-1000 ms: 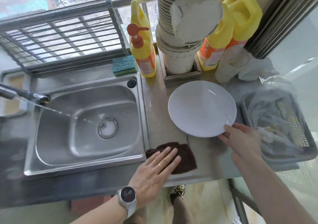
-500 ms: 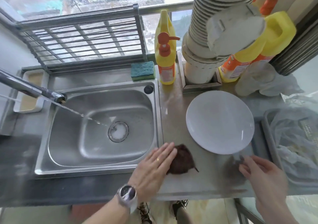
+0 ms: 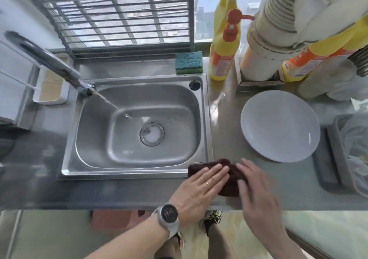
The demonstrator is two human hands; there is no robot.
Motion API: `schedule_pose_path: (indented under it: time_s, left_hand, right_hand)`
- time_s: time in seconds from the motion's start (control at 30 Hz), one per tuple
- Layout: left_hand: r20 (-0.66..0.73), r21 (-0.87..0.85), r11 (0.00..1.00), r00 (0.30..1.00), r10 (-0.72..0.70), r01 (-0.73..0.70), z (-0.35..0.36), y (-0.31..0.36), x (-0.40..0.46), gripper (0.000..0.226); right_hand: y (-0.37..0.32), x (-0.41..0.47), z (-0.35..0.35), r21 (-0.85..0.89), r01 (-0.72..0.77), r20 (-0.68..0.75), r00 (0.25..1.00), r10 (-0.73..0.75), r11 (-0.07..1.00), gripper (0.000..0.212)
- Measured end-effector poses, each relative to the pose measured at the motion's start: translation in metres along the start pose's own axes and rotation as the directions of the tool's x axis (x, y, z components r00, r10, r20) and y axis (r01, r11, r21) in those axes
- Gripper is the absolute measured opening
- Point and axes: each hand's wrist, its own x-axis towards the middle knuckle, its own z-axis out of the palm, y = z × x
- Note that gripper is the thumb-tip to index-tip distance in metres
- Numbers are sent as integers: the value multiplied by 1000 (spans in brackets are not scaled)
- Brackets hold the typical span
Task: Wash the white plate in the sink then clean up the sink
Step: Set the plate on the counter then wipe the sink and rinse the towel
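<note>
On the counter (image 3: 229, 119), both your hands press a brown cloth (image 3: 232, 176).
Left hand (image 3: 201, 187) and right hand (image 3: 256, 191) lie flat, fingers spread, gripping nothing; the white plate (image 3: 279, 126) sits apart, beyond them.

The plate (image 3: 279, 126) is plain white on a grey steel bench (image 3: 229, 119). The cloth (image 3: 232, 176) is dark brown. The sponge (image 3: 188, 62) is teal over green — the bottles (image 3: 224, 46) yellow with orange labels and an orange pump.

A home kitchen: a steel sink (image 3: 137, 127) with running tap (image 3: 49, 61), sponge (image 3: 188, 62) and soap bottles (image 3: 225, 46) along the counter's back edge.
</note>
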Motion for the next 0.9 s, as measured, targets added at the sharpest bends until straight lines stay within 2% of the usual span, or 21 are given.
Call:
schedule_pose_path:
  time_s: [0.1,0.3,0.4,0.47,0.53,0.63,0.7,0.8,0.83,0.9]
  left_hand:
    - [-25,-11,999,998,-49,49,4,0,-31,72]
    - [-31,-43,986,986,-164,163,0,-37,-106,71]
    - [-62,-6,971,969,-241,241,-2,-73,-154,69]
    - [-80,6,945,943,-324,326,-6,-98,-192,78]
    - [-118,-3,894,888,-444,447,-11,-121,-232,82]
    - [-203,14,797,782,-589,604,-16,-152,-291,63]
    - [-231,24,709,694,-682,705,-16,-173,-328,61]
    - [-228,-46,541,519,-824,840,-13,-196,-365,60]
    - [-220,-68,505,481,-849,860,-11,-200,-370,58]
    - [-220,-115,500,468,-856,859,-4,-203,-368,58]
  right_hand:
    - [-7,-13,39,-48,125,163,980,-115,991,50]
    - [-50,-41,125,-255,269,237,949,-210,929,57]
    - [-93,-41,173,-272,285,312,930,-195,919,60]
    - [-130,-39,204,-245,318,338,914,-227,916,62]
    - [-168,-39,237,-214,351,350,899,-264,912,63]
    - [-228,-37,293,-158,369,389,876,-286,916,66]
    - [-270,-35,329,-124,407,426,845,-322,905,64]
    - [-319,-30,364,-109,446,461,814,-352,889,63]
    - [-326,-29,368,-117,455,461,812,-358,883,62]
    - [-325,-25,366,-137,491,468,798,-381,860,62]
